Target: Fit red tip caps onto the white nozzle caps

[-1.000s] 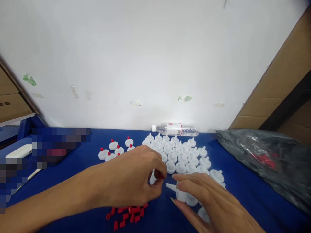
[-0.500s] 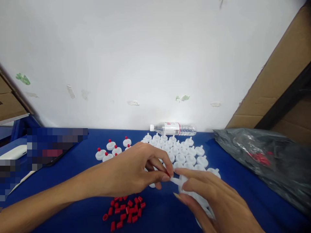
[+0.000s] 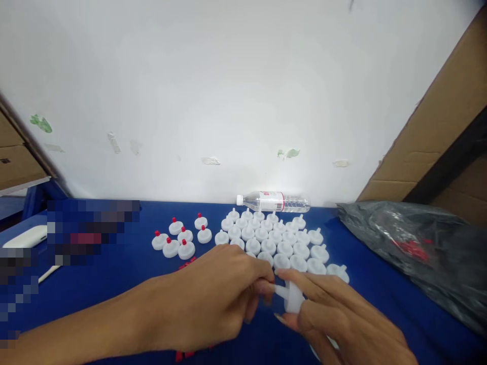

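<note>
My right hand [image 3: 335, 319] grips a white nozzle cap [image 3: 292, 296] on its side, spout pointing left. My left hand [image 3: 216, 299] is closed in a pinch at the tip of that spout; what its fingertips hold is hidden. Behind the hands stand several white nozzle caps [image 3: 274, 238] in rows on the blue table [image 3: 125, 274]. To their left is a small group of white caps with red tips [image 3: 178, 238]. A few red caps [image 3: 188, 261] peek out above my left hand, and more red caps [image 3: 184, 355] show under my wrist.
A clear water bottle [image 3: 272, 202] lies against the white wall at the back. A dark plastic bag [image 3: 414, 248] with red pieces inside fills the right side. Cardboard boxes [image 3: 437, 137] stand at the right, and a white object [image 3: 25, 235] lies at the far left.
My hands have come together and drawn nearer to me. The right hand lifted one white cap off the table and the left hand's pinch met its spout.
</note>
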`<action>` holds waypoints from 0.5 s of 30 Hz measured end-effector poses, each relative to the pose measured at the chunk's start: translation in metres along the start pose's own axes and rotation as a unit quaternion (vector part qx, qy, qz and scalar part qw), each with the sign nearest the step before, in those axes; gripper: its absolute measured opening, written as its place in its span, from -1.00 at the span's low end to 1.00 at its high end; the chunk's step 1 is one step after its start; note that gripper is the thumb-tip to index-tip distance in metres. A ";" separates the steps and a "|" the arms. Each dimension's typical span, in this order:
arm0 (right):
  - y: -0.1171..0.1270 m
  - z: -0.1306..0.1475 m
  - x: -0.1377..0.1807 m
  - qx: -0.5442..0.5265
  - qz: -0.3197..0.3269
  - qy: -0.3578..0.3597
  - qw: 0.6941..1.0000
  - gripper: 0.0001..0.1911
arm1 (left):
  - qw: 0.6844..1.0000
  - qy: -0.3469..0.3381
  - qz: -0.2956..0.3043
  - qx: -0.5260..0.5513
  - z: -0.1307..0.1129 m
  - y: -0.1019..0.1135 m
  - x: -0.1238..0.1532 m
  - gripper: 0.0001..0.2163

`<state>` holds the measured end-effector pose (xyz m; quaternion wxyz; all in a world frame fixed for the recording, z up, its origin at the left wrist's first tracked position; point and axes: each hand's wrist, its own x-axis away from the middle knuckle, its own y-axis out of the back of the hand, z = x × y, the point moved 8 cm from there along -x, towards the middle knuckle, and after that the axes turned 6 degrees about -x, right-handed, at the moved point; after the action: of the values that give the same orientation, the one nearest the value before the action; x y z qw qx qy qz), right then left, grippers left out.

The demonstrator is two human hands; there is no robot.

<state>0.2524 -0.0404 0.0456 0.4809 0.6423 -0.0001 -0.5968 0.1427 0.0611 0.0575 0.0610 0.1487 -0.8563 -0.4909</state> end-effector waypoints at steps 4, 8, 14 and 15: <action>-0.002 0.000 0.003 -0.019 -0.021 -0.014 1.000 -0.80 | 1.000 0.008 0.012 0.026 -0.003 -0.004 0.000 -0.79; -0.010 0.002 -0.001 0.019 0.021 0.029 0.999 -0.86 | 0.999 0.020 0.021 -0.014 0.003 -0.003 -0.002 -0.77; -0.012 0.004 -0.017 0.096 0.044 0.040 0.994 -0.81 | 0.979 0.079 -0.065 -0.177 0.021 0.052 0.003 -0.77; -0.014 0.006 -0.018 0.102 0.055 0.047 0.992 -0.78 | 0.967 0.100 -0.083 -0.219 0.028 0.066 0.006 -0.78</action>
<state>0.2342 -0.0265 0.0515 0.4444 0.7144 -0.0738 -0.5354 0.1169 0.1131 0.0995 0.1359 0.2507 -0.7018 -0.6528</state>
